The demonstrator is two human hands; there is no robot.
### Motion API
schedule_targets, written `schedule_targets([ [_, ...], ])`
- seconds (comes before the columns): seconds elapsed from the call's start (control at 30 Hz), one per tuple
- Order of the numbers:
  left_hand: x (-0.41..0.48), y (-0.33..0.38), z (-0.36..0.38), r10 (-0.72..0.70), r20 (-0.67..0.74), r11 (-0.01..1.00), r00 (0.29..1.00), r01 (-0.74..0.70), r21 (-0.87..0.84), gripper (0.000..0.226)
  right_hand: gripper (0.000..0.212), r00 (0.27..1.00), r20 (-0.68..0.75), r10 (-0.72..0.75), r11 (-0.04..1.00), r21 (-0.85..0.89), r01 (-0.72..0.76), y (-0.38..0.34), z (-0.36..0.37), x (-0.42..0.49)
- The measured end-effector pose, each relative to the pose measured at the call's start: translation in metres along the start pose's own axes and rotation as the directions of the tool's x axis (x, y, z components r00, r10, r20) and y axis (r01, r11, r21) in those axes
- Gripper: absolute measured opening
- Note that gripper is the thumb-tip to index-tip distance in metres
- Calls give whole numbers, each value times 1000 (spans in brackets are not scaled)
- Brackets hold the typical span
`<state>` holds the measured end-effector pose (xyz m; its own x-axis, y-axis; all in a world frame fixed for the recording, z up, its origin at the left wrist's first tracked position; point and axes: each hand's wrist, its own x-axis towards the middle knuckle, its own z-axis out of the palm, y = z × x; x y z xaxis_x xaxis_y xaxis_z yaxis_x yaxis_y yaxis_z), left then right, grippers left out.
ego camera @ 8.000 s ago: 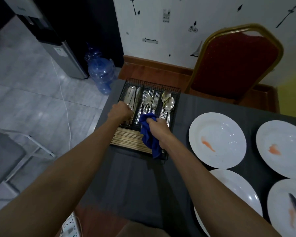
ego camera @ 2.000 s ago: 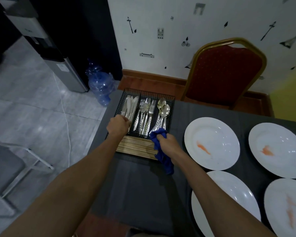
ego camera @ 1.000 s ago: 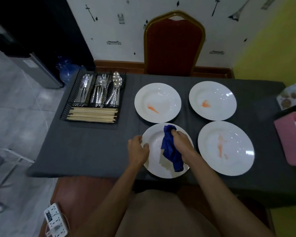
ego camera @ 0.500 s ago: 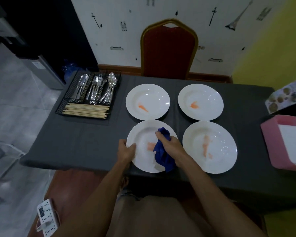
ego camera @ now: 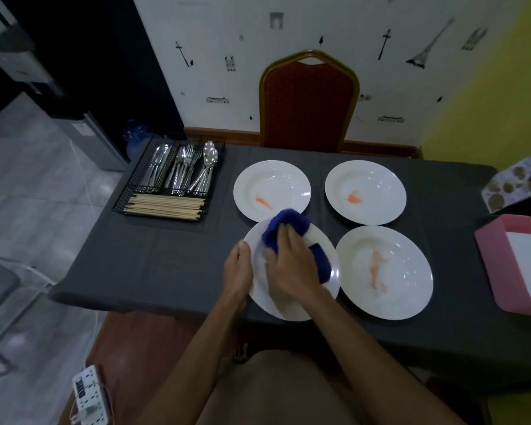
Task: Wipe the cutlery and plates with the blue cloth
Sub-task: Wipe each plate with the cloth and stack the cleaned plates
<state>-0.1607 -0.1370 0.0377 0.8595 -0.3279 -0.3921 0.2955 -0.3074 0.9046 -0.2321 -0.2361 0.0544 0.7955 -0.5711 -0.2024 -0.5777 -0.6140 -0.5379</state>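
Bench (ego camera: 166, 256) was covered in dark fabric. Three orange-smeared plates (ego camera: 405, 289) were laid out on it, cutlery rack (ego camera: 124, 196) at far left. Near-left plate (ego camera: 284, 309) was gripped at the rim by left hand (ego camera: 238, 271). Blue cloth (ego camera: 285, 223) was held bunched and pressed onto it by right hand (ego camera: 292, 262).

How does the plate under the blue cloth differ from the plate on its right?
The covered plate is held at its rim by the left hand and wiped by the right hand with the blue cloth; the right plate lies untouched. The right plate shows an orange smear; the covered plate shows none. Both are white and round.
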Motion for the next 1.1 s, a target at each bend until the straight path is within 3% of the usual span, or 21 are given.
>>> schedule_targets([
  [0.07, 1, 12, 0, -15, -10, 998, 1000, 14, -64, 37, 58, 994, 69, -88, 994, -60, 92, -10, 15, -9],
  [0.2, 11, 25, -16, -21, -99, 998, 995, 15, -58, 35, 52, 963, 178, -203, 979, 60, 195, -22, 27, -27],
  [0.33, 24, 35, -39, 179, -114, 983, 977, -172, 72, 44, 48, 928, 179, -328, 943, 8, 332, -12, 10, -43],
  [0.4, 29, 42, -47, 213, -84, 975, 973, -206, 86, 43, 46, 924, 159, -348, 933, -41, 358, -5, -2, -53],
  [0.53, 31, 49, -39, 242, 22, 964, 970, -243, 109, 37, 49, 922, 213, -323, 946, 45, 321, -16, -8, -55],
  [0.6, 24, 49, -26, 240, 64, 964, 969, -246, 102, 37, 56, 937, 186, -295, 954, -4, 301, -26, -4, -38],
  [0.7, 17, 51, -18, 231, -39, 972, 972, -229, 55, 37, 59, 982, 119, -148, 979, -122, 163, -29, -7, -5],
  [0.83, 27, 63, -36, 233, -185, 972, 955, -236, 7, 36, 53, 998, 60, 24, 990, -143, -16, -20, -26, -5],
  [0.93, 40, 68, -43, 184, -232, 981, 955, -194, -20, 35, 50, 992, 78, -95, 978, -176, 108, -39, -16, -37],
  [1.0, 41, 67, -42, 161, -218, 984, 963, -175, -44, 35, 51, 971, 124, -203, 975, -65, 212, -56, -4, -43],
  [1.1, 30, 63, -32, 219, -154, 975, 964, -222, -3, 36, 54, 964, 125, -234, 965, 147, 215, -69, -3, -15],
])
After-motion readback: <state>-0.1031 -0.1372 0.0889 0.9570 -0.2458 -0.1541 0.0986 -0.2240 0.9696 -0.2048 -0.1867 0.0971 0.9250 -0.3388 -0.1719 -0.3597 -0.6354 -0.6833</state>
